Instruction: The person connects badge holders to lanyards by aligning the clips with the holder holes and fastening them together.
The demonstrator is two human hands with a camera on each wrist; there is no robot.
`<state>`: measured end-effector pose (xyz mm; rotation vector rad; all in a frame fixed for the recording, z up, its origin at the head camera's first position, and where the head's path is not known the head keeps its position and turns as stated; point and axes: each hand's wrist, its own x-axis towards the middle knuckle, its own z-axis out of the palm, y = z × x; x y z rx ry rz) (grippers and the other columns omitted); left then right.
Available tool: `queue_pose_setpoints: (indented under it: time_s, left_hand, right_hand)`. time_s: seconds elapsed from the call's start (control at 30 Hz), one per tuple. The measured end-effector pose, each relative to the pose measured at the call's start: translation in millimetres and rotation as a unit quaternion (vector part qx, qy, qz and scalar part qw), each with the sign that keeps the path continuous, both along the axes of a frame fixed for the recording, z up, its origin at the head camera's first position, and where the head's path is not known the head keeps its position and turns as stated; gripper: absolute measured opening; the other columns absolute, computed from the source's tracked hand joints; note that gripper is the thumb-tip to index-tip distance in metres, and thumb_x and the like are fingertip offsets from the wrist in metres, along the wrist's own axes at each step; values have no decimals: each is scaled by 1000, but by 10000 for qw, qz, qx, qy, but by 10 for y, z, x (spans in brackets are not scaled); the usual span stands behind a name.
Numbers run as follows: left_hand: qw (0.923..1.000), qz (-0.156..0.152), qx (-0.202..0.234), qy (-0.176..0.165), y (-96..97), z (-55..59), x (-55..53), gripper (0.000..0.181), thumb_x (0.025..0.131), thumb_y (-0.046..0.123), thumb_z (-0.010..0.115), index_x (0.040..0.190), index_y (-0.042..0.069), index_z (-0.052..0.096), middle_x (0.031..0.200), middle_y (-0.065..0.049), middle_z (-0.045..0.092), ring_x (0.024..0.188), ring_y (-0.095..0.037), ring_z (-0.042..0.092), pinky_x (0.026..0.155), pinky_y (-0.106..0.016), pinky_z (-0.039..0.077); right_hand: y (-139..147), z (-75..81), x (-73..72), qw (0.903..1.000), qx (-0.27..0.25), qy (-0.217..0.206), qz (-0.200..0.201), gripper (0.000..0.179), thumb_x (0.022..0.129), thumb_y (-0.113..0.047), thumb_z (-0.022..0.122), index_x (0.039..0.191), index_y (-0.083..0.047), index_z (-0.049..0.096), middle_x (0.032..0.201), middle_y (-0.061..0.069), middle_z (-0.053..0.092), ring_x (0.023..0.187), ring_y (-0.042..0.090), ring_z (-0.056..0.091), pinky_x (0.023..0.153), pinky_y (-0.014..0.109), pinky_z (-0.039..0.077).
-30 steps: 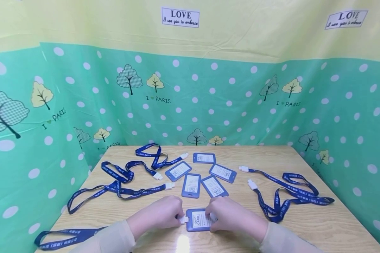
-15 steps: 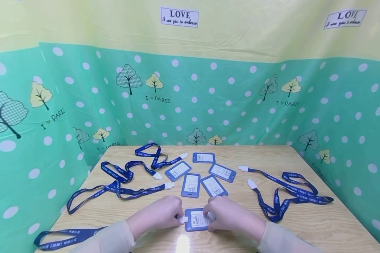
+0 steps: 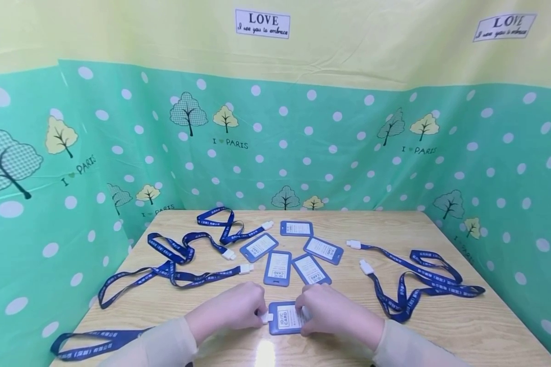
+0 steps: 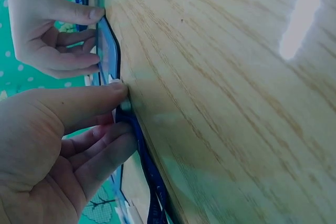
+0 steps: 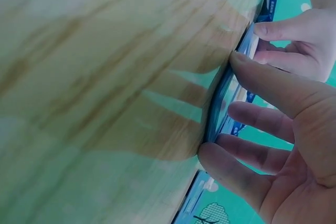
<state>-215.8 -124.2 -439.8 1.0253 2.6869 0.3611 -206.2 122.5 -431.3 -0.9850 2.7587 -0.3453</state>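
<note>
Little has changed over the last second: the right hand (image 3: 330, 311) has eased very slightly left, bringing the blue card holder (image 3: 284, 320) with it, while the left hand (image 3: 241, 307) stays almost where it was. The holder lies crosswise by the middle of the near edge of the worktop (image 3: 477, 326), printed face up. The right fingers are clamped on the end toward the worktop's right edge, thumb on the near side and fingertips opposite. The left fingers are pinched together on a white clip (image 3: 268, 318), whose tip overlaps the holder's left end; in the left wrist view a blue strap (image 4: 148, 166) trails from that pinch. That small shift looks like a push of holder against clip, so the work seems to be at the joining of the two; whether the clip is seated cannot be told, since the fingers cover most of it. Elsewhere nothing has been disturbed: five other holders (image 3: 277, 267) lie loose from the middle toward the far edge, three lanyards (image 3: 206, 279) toward the left edge and two more lanyards (image 3: 459, 290) toward the right, and a strap loop (image 3: 89, 351) rests at the near left corner.
</note>
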Motion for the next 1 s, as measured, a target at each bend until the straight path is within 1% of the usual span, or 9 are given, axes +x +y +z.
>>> queue_pose_setpoints:
  time_s: [0.07, 0.17, 0.33, 0.47, 0.6, 0.67, 0.83, 0.93, 1.0]
  left_hand:
    - [10000, -25, 35, 12, -4, 0, -6, 15, 81, 17, 83, 71, 23, 74, 73, 14, 53, 65, -3, 47, 60, -20, 45]
    - [10000, -24, 57, 22, -7, -1, -11, 15, 81, 18, 84, 70, 23, 74, 72, 15, 52, 64, -3, 47, 60, -20, 44]
    - [10000, -28, 73, 22, -1, 19, 1, 7, 80, 18, 84, 76, 21, 78, 72, 14, 52, 65, -3, 47, 61, -20, 44]
    - [10000, -18, 59, 61, 2, 30, 14, 4, 79, 18, 84, 81, 18, 81, 72, 14, 52, 64, -3, 46, 61, -19, 43]
    - [10000, 14, 40, 56, 6, 42, 20, 4, 80, 18, 84, 82, 18, 81, 72, 15, 52, 65, -3, 47, 61, -19, 44]
    - [10000, 39, 42, 29, 9, 45, 25, 5, 80, 17, 84, 79, 19, 79, 72, 14, 52, 64, -3, 47, 61, -20, 44]
    - [10000, 67, -49, 46, 8, 35, 48, 21, 80, 17, 83, 65, 23, 69, 71, 13, 52, 63, -4, 46, 60, -21, 43]
    - [9999, 48, -124, 99, 5, 24, 56, 25, 80, 17, 82, 62, 24, 66, 70, 14, 51, 63, -4, 45, 60, -20, 43]
    - [9998, 51, -153, 112, 3, 22, 58, 22, 80, 18, 82, 64, 24, 68, 71, 14, 52, 63, -4, 46, 59, -21, 43]
  right_hand:
    - [-4, 4, 2, 10000, -5, 57, 23, 37, 69, -36, 91, 102, -26, 78, 96, -12, 66, 85, 5, 60, 83, 34, 55]
    - [-8, 15, 8, 9999, 14, 125, 56, 38, 69, -36, 92, 102, -24, 78, 93, -11, 65, 80, 3, 58, 78, 30, 55]
    - [-17, 17, 33, 9999, 85, 84, 58, 38, 70, -39, 92, 101, -22, 79, 88, -12, 62, 74, 3, 53, 72, 25, 52]
    - [-20, -7, 49, 9997, 124, 177, 75, 36, 70, -41, 91, 99, -21, 80, 85, -13, 60, 72, 3, 50, 69, 24, 50]
    - [-27, 11, 59, 9997, 114, 218, 68, 35, 70, -40, 92, 97, -21, 79, 85, -13, 60, 72, 3, 50, 69, 24, 50]
    - [-32, 17, 65, 9997, 101, 216, 62, 34, 70, -39, 92, 96, -21, 79, 84, -13, 60, 71, 3, 50, 69, 24, 50]
    - [-45, 13, 86, 9997, 106, 218, 61, 34, 70, -37, 91, 97, -21, 79, 84, -13, 61, 71, 2, 50, 70, 24, 51]
    - [-50, 11, 96, 9998, 135, 149, 10, 36, 70, -37, 91, 99, -21, 79, 86, -13, 61, 72, 2, 51, 71, 25, 52]
    - [-50, 12, 97, 9999, 139, 90, -26, 37, 70, -37, 92, 100, -21, 79, 87, -13, 62, 73, 1, 52, 73, 25, 53]
